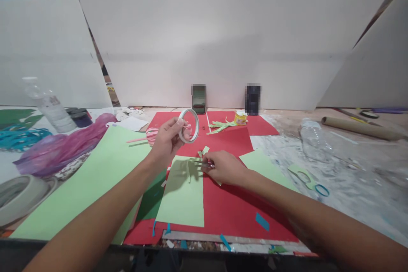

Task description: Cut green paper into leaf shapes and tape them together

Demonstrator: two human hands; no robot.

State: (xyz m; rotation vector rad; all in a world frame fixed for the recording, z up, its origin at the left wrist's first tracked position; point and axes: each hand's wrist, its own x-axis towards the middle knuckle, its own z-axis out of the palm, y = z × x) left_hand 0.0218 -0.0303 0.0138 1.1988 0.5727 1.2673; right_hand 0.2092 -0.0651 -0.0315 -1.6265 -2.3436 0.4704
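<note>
My left hand (pixel 168 137) is raised over the work surface, its fingers closed on the edge of a narrow roll of tape (pixel 196 125) held upright. Lower and to the right, my right hand (pixel 227 168) grips small scissors (pixel 200 163), their metal blades pointing left. Those blades hover above or touch a light green paper sheet (pixel 180 206); I cannot tell which. A small green paper strip (pixel 205 150) shows just beyond the right-hand fingers. Behind my left hand lies a pink striped paper piece (pixel 150 135) on a stick.
Red paper (pixel 232 208) covers the middle. A yellow tub (pixel 240 118) stands behind, near fringed green strips (pixel 221 126). Scissors with blue handles (pixel 321 190) and a plastic bottle (pixel 314 138) lie right. At left are a large tape roll (pixel 24 195) and pink plastic (pixel 63 144).
</note>
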